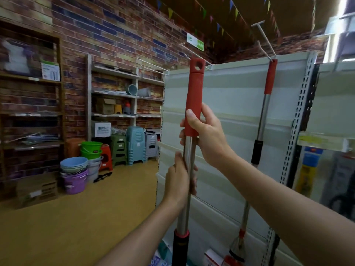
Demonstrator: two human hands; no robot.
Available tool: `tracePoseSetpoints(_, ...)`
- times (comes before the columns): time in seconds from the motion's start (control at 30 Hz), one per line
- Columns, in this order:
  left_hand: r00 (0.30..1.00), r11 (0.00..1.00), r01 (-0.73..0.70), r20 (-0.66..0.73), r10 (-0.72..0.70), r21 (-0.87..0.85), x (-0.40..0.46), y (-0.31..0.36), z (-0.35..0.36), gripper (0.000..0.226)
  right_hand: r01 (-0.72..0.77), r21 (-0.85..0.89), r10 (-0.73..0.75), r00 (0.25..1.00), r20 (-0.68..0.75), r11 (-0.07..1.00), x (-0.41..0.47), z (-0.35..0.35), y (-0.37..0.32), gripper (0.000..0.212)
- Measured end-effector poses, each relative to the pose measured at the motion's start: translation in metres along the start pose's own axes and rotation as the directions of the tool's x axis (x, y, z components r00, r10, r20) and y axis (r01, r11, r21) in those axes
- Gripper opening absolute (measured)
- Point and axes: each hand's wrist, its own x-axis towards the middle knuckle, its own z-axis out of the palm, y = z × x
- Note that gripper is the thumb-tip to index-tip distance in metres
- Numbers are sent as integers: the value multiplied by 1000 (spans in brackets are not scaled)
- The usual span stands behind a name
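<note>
I hold a mop [193, 93] upright in front of a white shelf panel [230, 104]. Its handle has a red grip with a hanging hole at the top, a steel shaft and a black collar lower down. My right hand [203, 135] grips the lower end of the red grip. My left hand [177, 179] grips the steel shaft just below it. A second mop [269, 81] with the same red grip hangs from a white wire hook [264, 38] at the panel's top. Another white hook [194, 54] juts out behind the held mop's top.
Left of the panel lies open yellow floor. Stacked buckets [76, 173], plastic stools [134, 144] and shelves [115, 93] line the brick wall. A perforated shelf upright [299, 116] stands to the right. Boxed goods [213, 256] lie at the panel's foot.
</note>
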Motion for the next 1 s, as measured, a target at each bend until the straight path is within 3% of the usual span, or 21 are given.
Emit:
tracePoseSetpoints(0.17,942,996,-87,323,89,-22,56,-3,-34,63,37,-99,-50,990,-128,994,45,15,33,33)
tracePoseSetpoints(0.3,864,983,-185,474,171,-19,100,0,-34,22,16,-181,-60,968,-243,983,71,8,45,37)
tracePoseSetpoints(0.43,772,973,-225,601,208,-48,137,-2,-18,6,-19,-264,-77,935,-347,964,85,-12,48,42)
tracePoseSetpoints(0.63,655,938,-341,702,279,-55,175,-1,15,19,-62,-328,-96,892,-442,943,110,-48,49,41)
tracePoseSetpoints(0.83,624,897,-438,699,350,-58,200,-11,57,38,-108,-410,-84,903,-422,906,128,-100,49,32)
tracePoseSetpoints(1.0,614,881,-456,672,414,-126,223,-20,100,28,-110,-442,-91,908,-410,890,148,-140,46,22)
